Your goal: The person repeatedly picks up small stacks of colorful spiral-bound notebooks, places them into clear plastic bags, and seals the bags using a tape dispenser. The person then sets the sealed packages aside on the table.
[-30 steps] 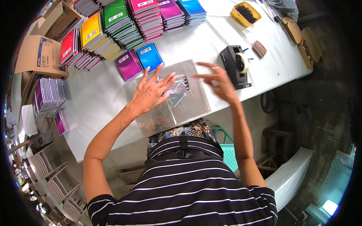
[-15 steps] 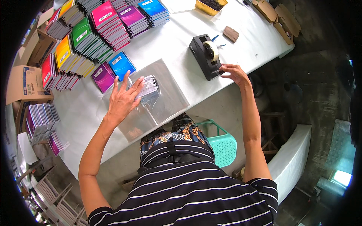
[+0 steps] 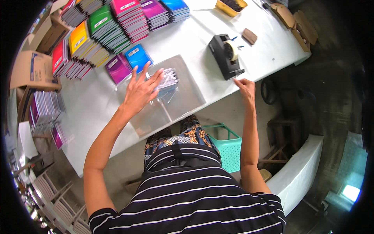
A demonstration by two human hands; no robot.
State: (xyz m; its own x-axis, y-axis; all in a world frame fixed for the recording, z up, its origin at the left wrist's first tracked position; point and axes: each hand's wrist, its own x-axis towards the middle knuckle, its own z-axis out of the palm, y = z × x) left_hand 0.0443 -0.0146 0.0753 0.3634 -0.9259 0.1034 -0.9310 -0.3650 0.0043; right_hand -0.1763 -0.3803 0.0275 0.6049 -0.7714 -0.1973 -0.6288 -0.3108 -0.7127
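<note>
My left hand (image 3: 141, 90) has its fingers spread over the left side of a small bundle in clear plastic (image 3: 170, 80). The bundle lies on a stack of clear plastic sheets or bags (image 3: 187, 95) by the table's near edge. What is inside shows white, black and some blue. My right hand (image 3: 246, 86) is pinched closed just off the near end of a black tape dispenser (image 3: 221, 58), which carries a roll of tape (image 3: 232, 50). Whatever is between those fingertips is too small to see. A purple notebook (image 3: 118, 68) and a blue notebook (image 3: 138, 57) lie beyond my left hand.
Stacks of spiral notebooks (image 3: 107, 27) in several colours fill the table's far left. Cardboard boxes (image 3: 35, 70) stand at the left. A brown block (image 3: 249, 36) and a yellow tray (image 3: 231, 7) sit beyond the dispenser. Below the table is a green plastic stool (image 3: 226, 152).
My right hand has moved from the dispenser's near end to just off it, toward me, fingers still pinched. My left hand stays on the bundle. The whole view has shifted slightly.
</note>
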